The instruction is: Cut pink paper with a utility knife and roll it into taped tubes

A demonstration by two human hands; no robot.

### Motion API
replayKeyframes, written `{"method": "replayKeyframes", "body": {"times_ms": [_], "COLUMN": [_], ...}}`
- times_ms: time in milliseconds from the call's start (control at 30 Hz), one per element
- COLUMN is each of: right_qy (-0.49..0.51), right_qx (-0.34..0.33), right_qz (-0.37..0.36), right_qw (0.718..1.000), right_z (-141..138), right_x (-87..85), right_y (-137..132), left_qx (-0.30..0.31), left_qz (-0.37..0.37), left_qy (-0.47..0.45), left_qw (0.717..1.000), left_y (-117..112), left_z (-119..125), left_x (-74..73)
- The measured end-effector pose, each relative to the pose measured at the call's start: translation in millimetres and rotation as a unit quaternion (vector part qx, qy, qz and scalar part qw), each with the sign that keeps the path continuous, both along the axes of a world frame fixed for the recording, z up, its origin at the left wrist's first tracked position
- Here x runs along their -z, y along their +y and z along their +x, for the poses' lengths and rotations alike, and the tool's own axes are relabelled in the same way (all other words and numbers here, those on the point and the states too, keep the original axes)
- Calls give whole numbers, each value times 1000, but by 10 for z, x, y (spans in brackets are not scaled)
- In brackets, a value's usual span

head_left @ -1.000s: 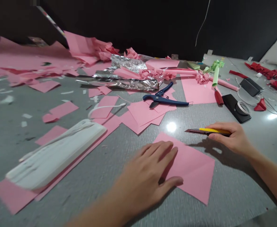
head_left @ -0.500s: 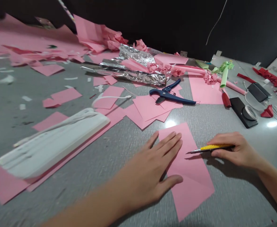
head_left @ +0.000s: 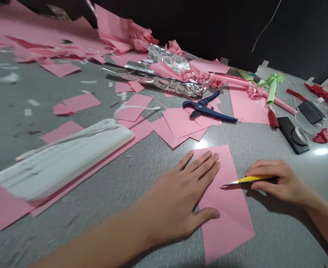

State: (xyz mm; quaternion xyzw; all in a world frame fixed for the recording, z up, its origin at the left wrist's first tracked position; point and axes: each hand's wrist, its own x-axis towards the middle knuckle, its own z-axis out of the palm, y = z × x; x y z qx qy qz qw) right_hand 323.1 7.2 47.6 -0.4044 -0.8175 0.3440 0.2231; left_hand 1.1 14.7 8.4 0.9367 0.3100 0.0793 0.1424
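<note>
My left hand (head_left: 189, 190) lies flat with its fingers stretched out over the left side of a pink sheet of paper (head_left: 228, 219). In my right hand (head_left: 278, 182), at the sheet's right edge, is a yellow and black utility knife (head_left: 257, 179). Its blade points left over the paper, and the tip is at or just above the surface. Whether it touches, I cannot tell. Beyond the sheet, blue-handled cutters (head_left: 208, 109) rest on a pile of pink paper pieces (head_left: 177, 123).
A white power strip (head_left: 66, 160) lies on pink paper at the left. Crumpled foil (head_left: 169, 63) and pink paper flowers (head_left: 197, 76) are at the back. On the right lie a black phone (head_left: 289, 134), a red-handled tool (head_left: 273, 118) and cables.
The view has shifted slightly, so most things on the table sit a little farther right. The blade tip has come slightly lower toward the paper. My left hand keeps its place on the sheet.
</note>
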Motion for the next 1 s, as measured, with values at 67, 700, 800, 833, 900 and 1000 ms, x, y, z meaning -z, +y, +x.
{"method": "replayKeyframes", "body": {"times_ms": [67, 700, 800, 833, 900, 1000], "right_qy": [-1, -3, -9, -10, -11, -6], "right_qx": [-1, -30, -35, -38, -44, -48], "right_qz": [-3, -9, -3, -1, 2, 7], "right_qw": [1000, 1000, 999, 999, 999, 999], "right_z": [-7, -70, -65, -62, -56, -48], "right_x": [8, 26, 15, 13, 14, 25], "right_y": [1, 25, 25, 26, 29, 33], "left_qx": [0, 5, 5, 4, 2, 2], "left_qz": [-2, -43, -57, -59, -70, -94], "left_qy": [-6, 20, 27, 24, 26, 49], "left_qw": [1000, 999, 998, 998, 997, 994], "left_y": [4, 16, 24, 26, 30, 36], "left_z": [-11, 25, 38, 42, 50, 65], "left_x": [11, 25, -43, -62, -94, -137]}}
